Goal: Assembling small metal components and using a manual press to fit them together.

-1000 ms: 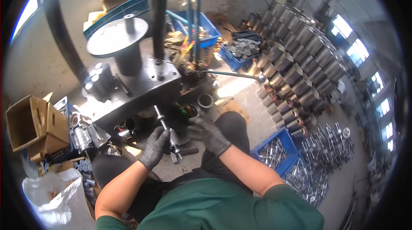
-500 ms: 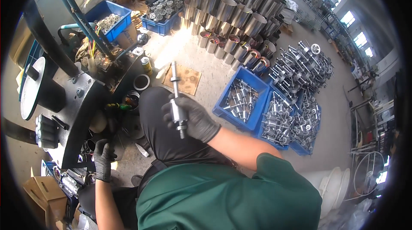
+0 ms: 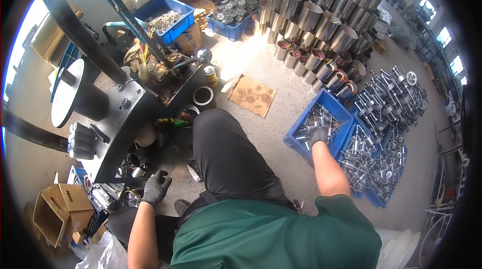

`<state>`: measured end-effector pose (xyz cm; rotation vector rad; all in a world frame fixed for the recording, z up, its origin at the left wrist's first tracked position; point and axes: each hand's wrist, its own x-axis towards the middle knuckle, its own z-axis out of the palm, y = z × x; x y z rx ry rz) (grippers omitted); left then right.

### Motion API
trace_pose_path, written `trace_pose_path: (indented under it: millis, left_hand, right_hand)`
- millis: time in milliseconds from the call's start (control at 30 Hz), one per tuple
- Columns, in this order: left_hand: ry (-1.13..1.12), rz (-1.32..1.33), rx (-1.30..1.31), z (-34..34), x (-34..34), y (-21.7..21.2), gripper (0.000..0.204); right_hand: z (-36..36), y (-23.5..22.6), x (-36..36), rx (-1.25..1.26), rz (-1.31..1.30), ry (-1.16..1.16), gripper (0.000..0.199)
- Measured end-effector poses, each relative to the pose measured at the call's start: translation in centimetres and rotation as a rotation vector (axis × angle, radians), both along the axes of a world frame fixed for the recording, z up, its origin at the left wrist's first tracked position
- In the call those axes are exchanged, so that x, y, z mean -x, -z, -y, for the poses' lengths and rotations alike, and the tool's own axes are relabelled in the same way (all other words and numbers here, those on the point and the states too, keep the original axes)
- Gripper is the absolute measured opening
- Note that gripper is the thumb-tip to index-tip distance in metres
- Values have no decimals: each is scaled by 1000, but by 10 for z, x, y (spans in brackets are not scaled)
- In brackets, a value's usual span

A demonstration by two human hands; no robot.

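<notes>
My right hand, in a dark grey glove, reaches down into a blue plastic bin on the floor to the right. Metal shafts with thicker middle sections lie loose in that bin, around the hand. Its fingers point down among them and are mostly hidden, so I cannot make out whether they grip a shaft. My left hand, gloved alike, hovers beside my left leg near the black machine. Nothing is in it; its fingers are loosely bent and apart.
More blue bins heaped with shafts and a tall shaft pile stand farther right. Stacked metal cylinders fill the back. A stained cardboard sheet lies ahead of my knee. At lower left sits an open carton.
My right hand has gone from above my knee, where it held a metal shaft, rightward into the blue bin. That shaft no longer shows in the hand. The whole view has shifted.
</notes>
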<state>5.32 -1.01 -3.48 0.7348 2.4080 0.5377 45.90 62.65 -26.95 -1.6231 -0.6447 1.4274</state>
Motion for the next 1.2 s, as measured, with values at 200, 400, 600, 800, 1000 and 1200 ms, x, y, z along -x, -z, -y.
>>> trace_pose_path:
  millis: [200,400,600,800,1000,1200]
  left_hand:
    - [24,28,72,-6,1,-4,44]
    - [38,36,95,-11,13,-3,50]
    - [35,-12,46,-4,28,-3,48]
    - [-37,-139,-43,0,36,-28,48]
    - [-397,-404,-554,40,46,-79,35]
    - [-896,-121,-1279,84,62,-105,30]
  right_hand:
    - [18,-75,101,-119,-67,-313,32]
    - [94,-227,262,-516,-17,-986,38]
    - [187,-358,380,-1359,378,-1835,28]
    - [263,-307,430,-1534,420,-2227,22]
    - [274,-231,423,-1076,693,-2901,39]
    - [288,-237,444,-1103,643,-2690,26]
